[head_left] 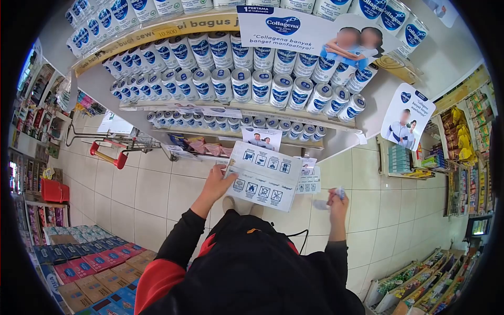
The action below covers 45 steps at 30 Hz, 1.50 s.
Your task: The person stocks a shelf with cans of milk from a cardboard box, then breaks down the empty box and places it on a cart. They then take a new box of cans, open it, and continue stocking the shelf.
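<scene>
A white carton [265, 176] printed with rows of handling symbols is in front of my body, below the shelves. My left hand [219, 184] grips its left edge, with the thumb on the printed face. Off to the carton's right, my right hand [337, 203] is closed around a small white-and-blue thing [341, 193]; I cannot tell what it is. A pale, see-through blur [321, 205] shows beside those fingers. Another white printed piece [310, 181] shows behind the carton's right edge. Ahead, rows of white-and-blue Collagena cans [241, 85] line the display shelves.
A cardboard sign [294, 29] hangs across the upper shelf, and another sign [410, 114] sticks out at right. A shopping cart with a red handle [107, 153] stands left on the tiled floor [152, 191]. Stacked boxes [89, 268] lie at lower left; stocked racks [420, 281] at lower right.
</scene>
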Tool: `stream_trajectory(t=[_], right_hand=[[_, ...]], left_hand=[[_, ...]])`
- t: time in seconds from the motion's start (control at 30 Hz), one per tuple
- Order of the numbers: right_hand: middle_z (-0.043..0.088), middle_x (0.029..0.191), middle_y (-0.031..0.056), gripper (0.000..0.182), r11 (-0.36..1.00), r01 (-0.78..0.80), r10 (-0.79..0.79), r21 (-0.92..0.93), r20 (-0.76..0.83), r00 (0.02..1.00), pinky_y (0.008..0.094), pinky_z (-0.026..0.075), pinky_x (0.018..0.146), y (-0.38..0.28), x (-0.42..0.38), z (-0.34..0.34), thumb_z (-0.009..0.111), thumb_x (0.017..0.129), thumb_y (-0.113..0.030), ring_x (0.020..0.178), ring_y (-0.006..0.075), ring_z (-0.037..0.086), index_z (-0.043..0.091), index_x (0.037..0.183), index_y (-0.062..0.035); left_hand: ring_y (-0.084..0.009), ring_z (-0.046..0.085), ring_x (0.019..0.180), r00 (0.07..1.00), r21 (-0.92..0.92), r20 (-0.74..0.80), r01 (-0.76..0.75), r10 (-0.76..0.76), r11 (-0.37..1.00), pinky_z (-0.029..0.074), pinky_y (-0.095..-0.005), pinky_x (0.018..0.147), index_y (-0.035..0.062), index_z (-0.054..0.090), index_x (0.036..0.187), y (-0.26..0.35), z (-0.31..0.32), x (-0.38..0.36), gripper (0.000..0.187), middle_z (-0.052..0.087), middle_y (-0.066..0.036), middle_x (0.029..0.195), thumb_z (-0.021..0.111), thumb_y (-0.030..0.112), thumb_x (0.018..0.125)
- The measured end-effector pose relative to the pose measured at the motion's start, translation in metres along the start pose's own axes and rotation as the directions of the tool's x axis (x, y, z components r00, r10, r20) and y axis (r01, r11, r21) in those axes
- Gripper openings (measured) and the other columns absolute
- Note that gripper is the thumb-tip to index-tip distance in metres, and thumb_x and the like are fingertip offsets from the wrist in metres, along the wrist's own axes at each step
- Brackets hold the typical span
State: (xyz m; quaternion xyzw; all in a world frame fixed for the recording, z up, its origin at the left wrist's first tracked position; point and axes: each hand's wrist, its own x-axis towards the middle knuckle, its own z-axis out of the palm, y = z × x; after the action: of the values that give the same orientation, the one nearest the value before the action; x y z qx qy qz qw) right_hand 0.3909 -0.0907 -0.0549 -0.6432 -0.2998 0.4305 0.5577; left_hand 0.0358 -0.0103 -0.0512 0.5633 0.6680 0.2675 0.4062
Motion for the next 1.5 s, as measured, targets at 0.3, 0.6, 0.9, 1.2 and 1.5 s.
stream_trajectory(t=[0.3, 0.6, 0.9, 1.2, 1.5], right_hand=[[0.051, 0.062, 0.0021, 0.028, 0.918, 0.066, 0.015, -0.390, 0.200, 0.980, 0.0245, 0.037, 0.052, 0.007, -0.029, 0.066, 0.057, 0.075, -0.026, 0.056, 0.0114, 0.047, 0.059, 0.085, 0.0002], [0.060, 0.083, 0.0156, 0.059, 0.878, 0.050, 0.038, -0.476, 0.174, 0.984, 0.0300, 0.043, 0.069, -0.001, 0.021, 0.076, 0.066, 0.064, -0.045, 0.076, 0.0221, 0.058, 0.053, 0.094, 0.0048], [0.058, 0.091, 0.0233, 0.076, 0.613, 0.140, 0.176, -0.778, 0.307, 0.935, 0.0354, 0.044, 0.073, 0.005, 0.059, 0.098, 0.070, 0.056, -0.049, 0.086, 0.0334, 0.057, 0.049, 0.098, 0.0108], [0.055, 0.097, 0.0269, 0.077, 0.542, 0.139, 0.264, -0.829, 0.325, 0.908, 0.0349, 0.043, 0.078, -0.018, 0.062, 0.103, 0.072, 0.055, -0.047, 0.091, 0.0341, 0.055, 0.049, 0.100, 0.0111], [0.059, 0.084, 0.0232, 0.069, 0.547, 0.146, 0.188, -0.824, 0.291, 0.938, 0.0393, 0.045, 0.072, -0.015, 0.060, 0.102, 0.069, 0.056, -0.053, 0.083, 0.0348, 0.058, 0.055, 0.087, 0.0071]], left_hand=[[-0.0130, 0.052, 0.067, 0.971, -0.356, 0.234, 0.126, -0.042, 0.926, 0.043, -0.0255, 0.060, -0.0035, 0.053, 0.092, -0.008, 0.000, 0.006, 0.030, 0.056, -0.007, 0.074, 0.062, 0.020, 0.075], [-0.0061, 0.044, 0.067, 0.989, -0.638, -0.043, -0.139, 0.144, 0.757, 0.037, -0.0207, 0.063, 0.0071, 0.049, 0.079, -0.022, 0.015, -0.015, 0.012, 0.052, 0.001, 0.076, 0.059, 0.014, 0.079], [-0.0199, 0.055, 0.083, 0.828, 0.019, 0.560, -0.053, 0.033, 0.998, 0.043, -0.0297, 0.071, 0.0076, 0.055, 0.095, 0.028, -0.032, 0.033, 0.042, 0.058, -0.006, 0.087, 0.066, 0.038, 0.069], [-0.0264, 0.056, 0.079, 0.737, 0.649, 0.661, -0.655, 0.139, 0.388, 0.038, -0.0416, 0.067, 0.0122, 0.062, 0.087, 0.086, 0.028, 0.034, 0.057, 0.058, -0.011, 0.080, 0.060, 0.059, 0.054], [-0.0261, 0.051, 0.093, 0.826, 0.539, 0.493, -0.538, 0.275, 0.648, 0.035, -0.0405, 0.075, 0.0121, 0.058, 0.094, 0.100, 0.119, -0.011, 0.049, 0.057, -0.005, 0.094, 0.064, 0.049, 0.061]])
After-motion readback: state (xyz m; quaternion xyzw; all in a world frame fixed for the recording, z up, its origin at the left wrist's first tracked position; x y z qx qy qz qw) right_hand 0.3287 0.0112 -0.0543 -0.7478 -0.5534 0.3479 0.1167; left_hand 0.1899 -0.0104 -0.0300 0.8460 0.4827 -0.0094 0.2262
